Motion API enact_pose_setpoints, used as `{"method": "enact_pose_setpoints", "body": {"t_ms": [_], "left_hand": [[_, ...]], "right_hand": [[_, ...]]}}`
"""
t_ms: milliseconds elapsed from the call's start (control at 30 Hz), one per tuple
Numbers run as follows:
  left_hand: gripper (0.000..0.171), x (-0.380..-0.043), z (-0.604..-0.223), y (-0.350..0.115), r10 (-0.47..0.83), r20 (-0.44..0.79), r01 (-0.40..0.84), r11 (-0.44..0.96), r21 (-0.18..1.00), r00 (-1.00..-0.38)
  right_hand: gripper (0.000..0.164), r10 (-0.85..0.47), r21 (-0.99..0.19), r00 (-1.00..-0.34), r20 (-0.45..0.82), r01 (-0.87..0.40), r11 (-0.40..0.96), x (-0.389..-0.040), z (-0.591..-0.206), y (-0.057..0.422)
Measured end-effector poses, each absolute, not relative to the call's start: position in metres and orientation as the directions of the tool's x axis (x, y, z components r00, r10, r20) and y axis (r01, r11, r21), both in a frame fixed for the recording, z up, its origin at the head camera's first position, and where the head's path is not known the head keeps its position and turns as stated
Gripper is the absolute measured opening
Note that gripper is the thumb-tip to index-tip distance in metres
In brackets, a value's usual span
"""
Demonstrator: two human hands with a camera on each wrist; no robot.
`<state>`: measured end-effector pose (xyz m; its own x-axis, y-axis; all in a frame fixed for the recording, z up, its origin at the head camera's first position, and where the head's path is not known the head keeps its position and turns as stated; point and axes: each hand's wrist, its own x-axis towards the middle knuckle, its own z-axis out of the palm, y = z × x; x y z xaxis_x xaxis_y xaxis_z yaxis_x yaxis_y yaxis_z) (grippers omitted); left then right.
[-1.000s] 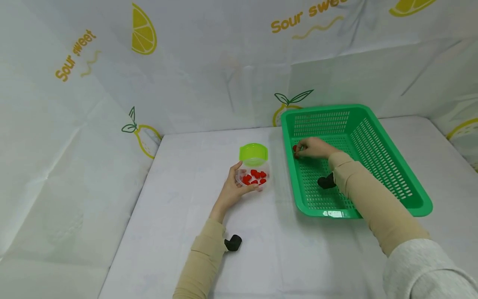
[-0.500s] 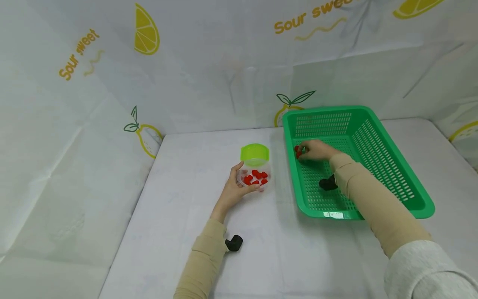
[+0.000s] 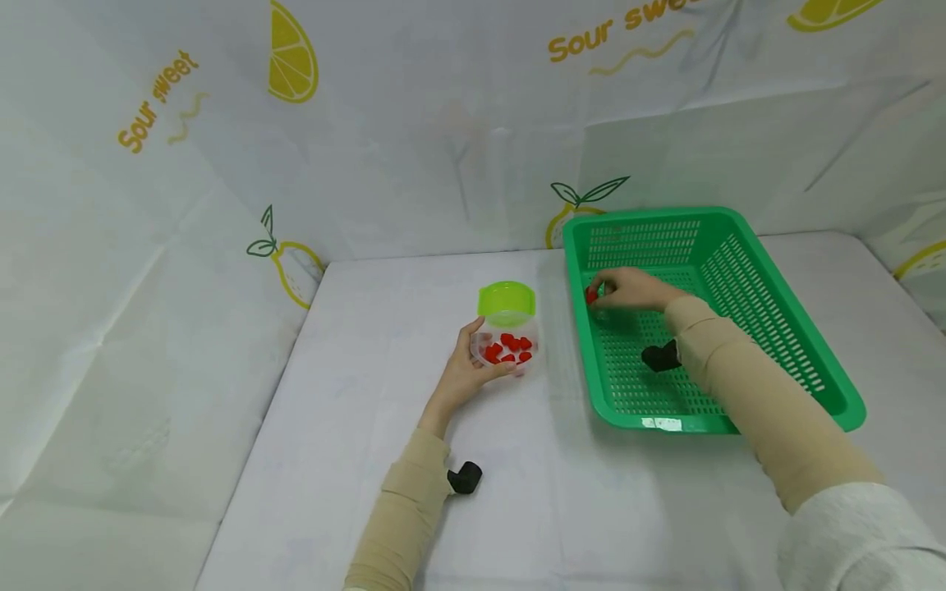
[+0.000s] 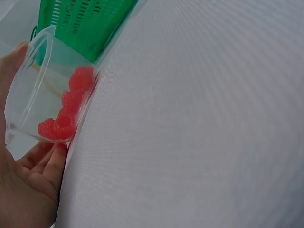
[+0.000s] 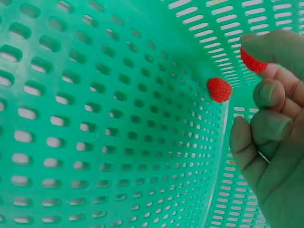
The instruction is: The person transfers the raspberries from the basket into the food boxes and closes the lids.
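My left hand (image 3: 460,379) holds a clear plastic tub (image 4: 52,76), fingers on its far side and thumb on the near side. Several raspberries (image 4: 65,125) lie on the tub's bottom. A lime-green lid (image 3: 507,299) shows right behind the tub. Over in the green basket (image 3: 602,410), my right hand (image 3: 628,291) pinches a raspberry (image 5: 252,61) between thumb and fingertip, near the left wall. One more raspberry (image 5: 220,90) sits in the basket close to that wall, just beyond the fingers in the right wrist view.
A white cloth (image 3: 355,345) covers the table, and a lemon-printed sheet (image 3: 414,123) rises behind it. The basket stands to the right of the tub, its rim well above the table. Black camera mounts (image 3: 466,478) stick out from both wrists.
My right hand has lifted slightly at the basket's left wall, with a raspberry between its fingers. The left hand and tub stay in place. The head view has shifted slightly.
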<state>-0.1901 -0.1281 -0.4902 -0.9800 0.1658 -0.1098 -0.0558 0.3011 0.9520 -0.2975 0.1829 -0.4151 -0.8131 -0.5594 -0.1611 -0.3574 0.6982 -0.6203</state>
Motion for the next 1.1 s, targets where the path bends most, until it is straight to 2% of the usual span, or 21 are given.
{"method": "enact_pose_setpoints", "body": {"t_ms": [167, 533, 833, 1100], "left_hand": [[0.094, -0.19, -0.489, -0.128, 0.162, -0.124, -0.069, 0.307, 0.949, -0.979], [0.093, -0.189, -0.488, -0.128, 0.155, -0.141, -0.088, 0.306, 0.948, -0.978], [0.092, -0.19, -0.488, -0.127, 0.148, -0.142, -0.089, 0.319, 0.944, -0.979], [0.092, -0.189, -0.488, -0.127, 0.159, -0.134, -0.082, 0.298, 0.951, -0.978]], "right_hand": [[0.032, -0.522, -0.674, -0.825, -0.216, -0.261, 0.691, -0.298, -0.412, 0.186], [0.037, -0.485, -0.779, -0.845, -0.224, -0.144, 0.61, -0.292, -0.402, 0.196], [0.035, -0.495, -0.845, -0.853, -0.163, -0.138, 0.517, -0.285, -0.386, 0.195], [0.029, -0.545, -0.88, -0.832, -0.104, -0.178, 0.441, -0.281, -0.373, 0.181]]}}
